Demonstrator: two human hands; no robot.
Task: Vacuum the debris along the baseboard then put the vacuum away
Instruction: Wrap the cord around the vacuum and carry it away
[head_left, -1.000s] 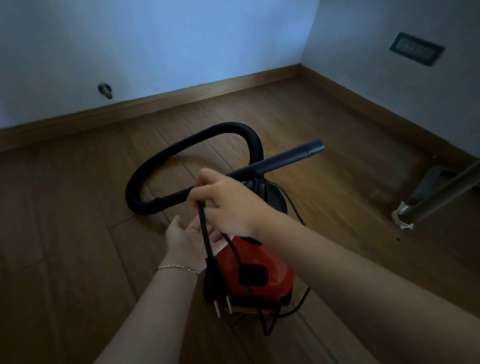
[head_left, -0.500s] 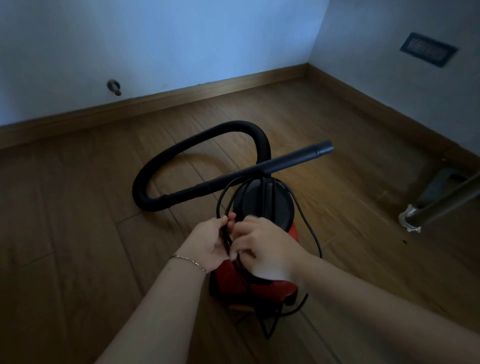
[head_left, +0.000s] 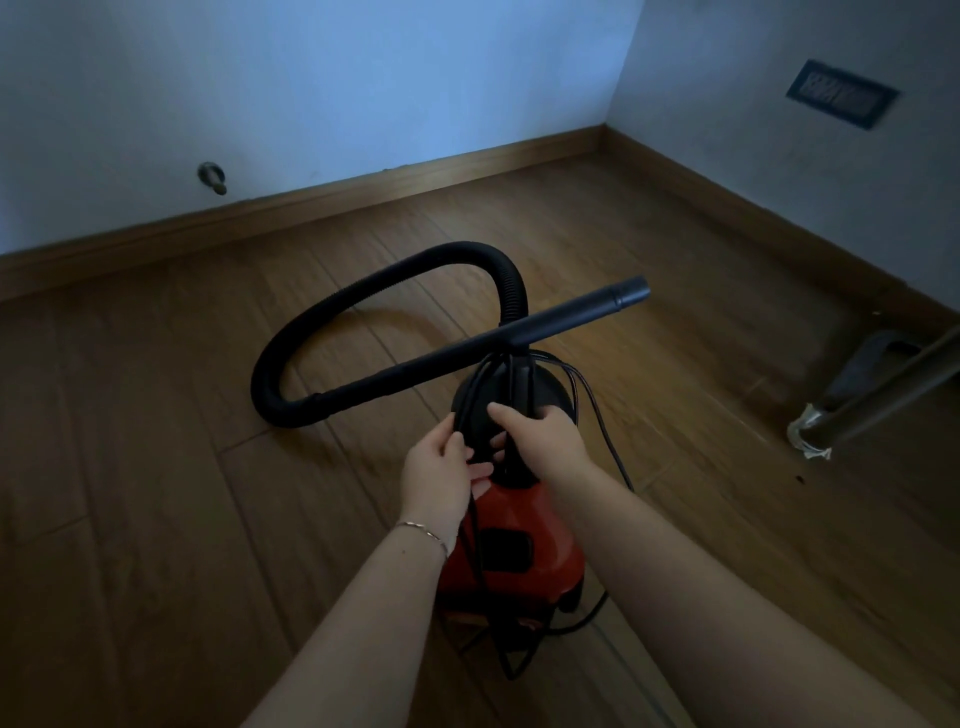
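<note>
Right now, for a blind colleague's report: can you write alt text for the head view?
The left hand and right hand hold a black power cord atop a red canister vacuum on a wooden floor; its black hose loops toward the baseboard.

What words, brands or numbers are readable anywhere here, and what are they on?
No text is legible.
On the right wall, the dark plate: a pattern, too blurred to read.
On the red vacuum, the dark panel: no readable marking.
On the power cord: no print visible.
</note>
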